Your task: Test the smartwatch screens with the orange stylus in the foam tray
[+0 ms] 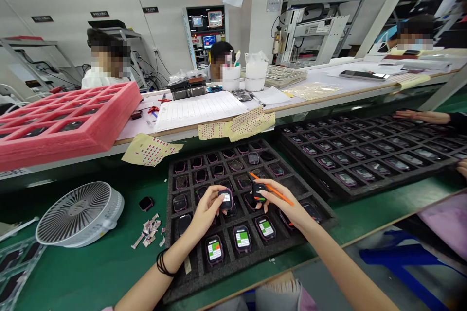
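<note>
My left hand (209, 206) is closed on a purple-framed smartwatch body (226, 199) with a lit white screen. In my right hand (280, 199) is a second watch body (259, 192), dark with some orange and green on its face. An orange stick, perhaps a pen (272, 188), lies across the same hand. Both hands hover over a black foam tray (233, 265) whose pockets hold many watches. Along its near row, several watches show green and white screens, such as this lit watch (242, 238). My forearms cover some pockets.
A round grey fan (78, 214) stands at left, near a loose watch (146, 203) and scattered pinkish strips (149, 231). Another black tray (365, 155) of watches lies right, under a co-worker's hand (423, 116). Behind are a raised shelf with papers (200, 111) and pink foam (73, 121).
</note>
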